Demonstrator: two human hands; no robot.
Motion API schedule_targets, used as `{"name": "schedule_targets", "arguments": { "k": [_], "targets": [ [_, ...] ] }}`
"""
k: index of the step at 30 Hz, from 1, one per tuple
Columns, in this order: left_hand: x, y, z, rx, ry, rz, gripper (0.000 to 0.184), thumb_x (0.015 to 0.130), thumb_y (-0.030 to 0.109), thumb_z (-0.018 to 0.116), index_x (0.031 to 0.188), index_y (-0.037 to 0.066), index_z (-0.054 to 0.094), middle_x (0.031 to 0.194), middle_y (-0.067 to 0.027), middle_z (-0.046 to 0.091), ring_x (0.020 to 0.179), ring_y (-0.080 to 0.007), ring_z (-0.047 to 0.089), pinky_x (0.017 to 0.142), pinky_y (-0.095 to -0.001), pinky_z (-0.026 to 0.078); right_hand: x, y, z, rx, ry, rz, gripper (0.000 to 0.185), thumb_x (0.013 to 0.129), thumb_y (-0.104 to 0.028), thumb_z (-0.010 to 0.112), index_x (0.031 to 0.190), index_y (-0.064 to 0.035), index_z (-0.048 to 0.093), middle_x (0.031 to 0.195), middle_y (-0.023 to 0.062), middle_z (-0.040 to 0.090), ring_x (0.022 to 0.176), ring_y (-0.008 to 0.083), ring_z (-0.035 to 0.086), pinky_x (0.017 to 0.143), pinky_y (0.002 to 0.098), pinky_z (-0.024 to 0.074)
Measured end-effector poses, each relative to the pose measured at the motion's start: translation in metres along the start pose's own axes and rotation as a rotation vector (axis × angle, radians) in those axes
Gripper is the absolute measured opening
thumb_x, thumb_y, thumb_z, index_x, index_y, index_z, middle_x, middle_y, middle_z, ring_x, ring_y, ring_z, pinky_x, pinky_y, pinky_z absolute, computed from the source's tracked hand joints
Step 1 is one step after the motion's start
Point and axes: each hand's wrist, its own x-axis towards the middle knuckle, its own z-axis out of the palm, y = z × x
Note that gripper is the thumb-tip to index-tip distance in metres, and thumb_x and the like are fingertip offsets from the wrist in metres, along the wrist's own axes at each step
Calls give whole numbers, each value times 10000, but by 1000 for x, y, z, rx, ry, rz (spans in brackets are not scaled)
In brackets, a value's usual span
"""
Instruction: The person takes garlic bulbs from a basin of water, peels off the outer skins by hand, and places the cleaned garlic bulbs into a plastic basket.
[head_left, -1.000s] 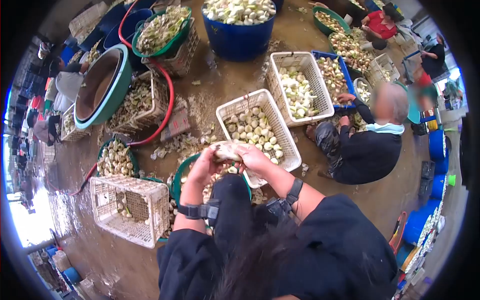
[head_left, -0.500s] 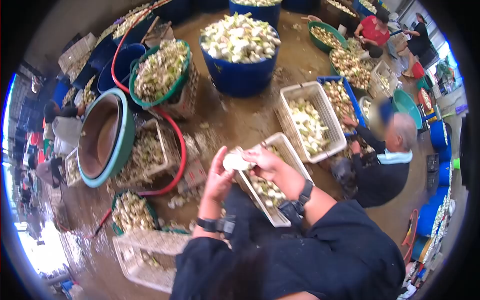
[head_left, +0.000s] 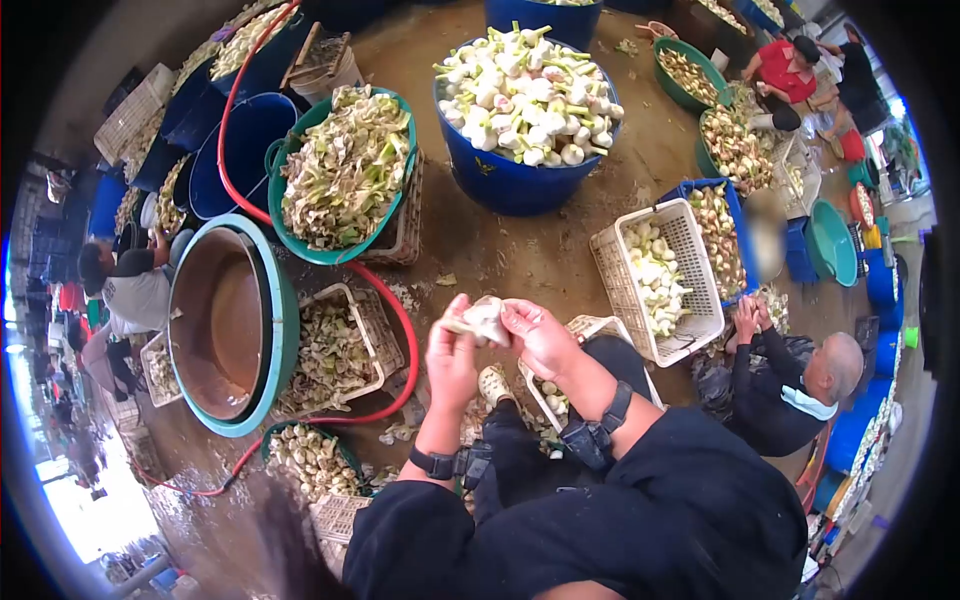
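Note:
A white garlic bulb [head_left: 487,316] is held up in front of my chest between both hands. My left hand [head_left: 453,355] is closed on one side of it, where a pale flap of skin or stem sticks out. From the other side, the fingers and thumb of my right hand [head_left: 542,338] pinch the bulb. Beneath my right forearm stands a white plastic crate [head_left: 597,325] with garlic in it, partly covered by my knee and arm.
A blue tub [head_left: 515,185] heaped with garlic bulbs stands ahead. Right of it is a white crate [head_left: 705,270] of garlic, with a seated person [head_left: 770,390] close by. On my left are a green basin [head_left: 400,205] of peelings, nested basins [head_left: 285,340] and a red hose [head_left: 408,345].
My view has shifted, so the tubs and crates sit differently in frame. Both hands still hold the garlic, now with a flap sticking out on the left. The seated person's hands have come together.

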Motion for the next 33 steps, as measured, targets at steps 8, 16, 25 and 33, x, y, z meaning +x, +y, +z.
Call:
{"name": "schedule_targets", "arguments": {
  "k": [8,16,25,33],
  "targets": [
    [105,62,-16,-1092,147,-412,373,886,405,428,1029,85,556,948,-98,609,831,-221,571,774,-383,452,55,-121,33,19,-86,-342,348,930,-300,383,1072,-17,529,977,65,591,890,154,576,732,287,481],
    [201,85,14,-742,497,-48,256,895,352,456,923,112,543,849,-13,609,624,-112,520,505,-261,390,211,-180,57,-591,-343,-29,99,766,-59,607,837,8,616,877,82,623,704,114,591,620,256,482],
    [258,112,27,172,1096,443,143,923,175,414,869,45,389,805,-69,531,739,-151,536,661,-268,457,277,-158,132,-1308,-561,-601,149,756,-154,593,826,-39,658,744,149,622,660,282,605,601,334,486],
    [296,135,-78,-637,1057,200,261,904,343,436,913,83,451,735,-23,502,626,-106,466,556,-235,404,385,-101,177,-1246,-411,-135,107,683,-125,597,679,-18,607,590,106,580,558,232,578,533,332,453]
  ]
}}
